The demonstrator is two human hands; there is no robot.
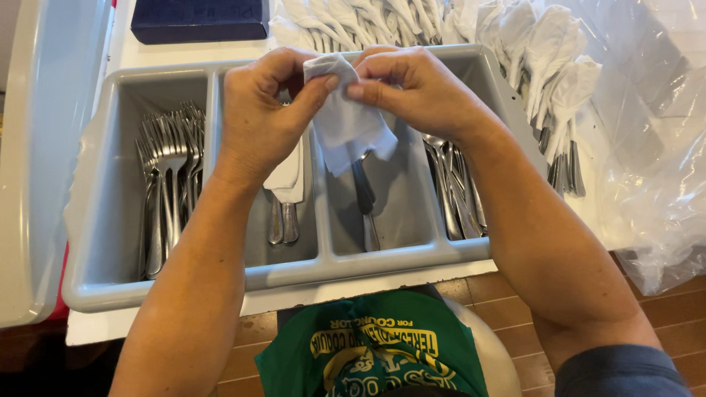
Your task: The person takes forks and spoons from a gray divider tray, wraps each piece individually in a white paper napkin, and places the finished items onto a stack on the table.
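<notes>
My left hand (261,110) and my right hand (415,88) both pinch the top of a small white paper sleeve (346,121) held over a grey cutlery tray (331,257). A table knife (362,187) hangs out of the sleeve's lower end, its handle pointing down into a middle compartment. Under my left hand lie two pieces of cutlery in a white sleeve (288,180), in the neighbouring compartment.
Forks (168,169) fill the tray's left compartment and loose cutlery (456,191) lies in the right one. Several sleeved pieces (529,51) are piled behind the tray. A clear plastic bag (654,147) sits at right, a dark blue box (198,18) at top left.
</notes>
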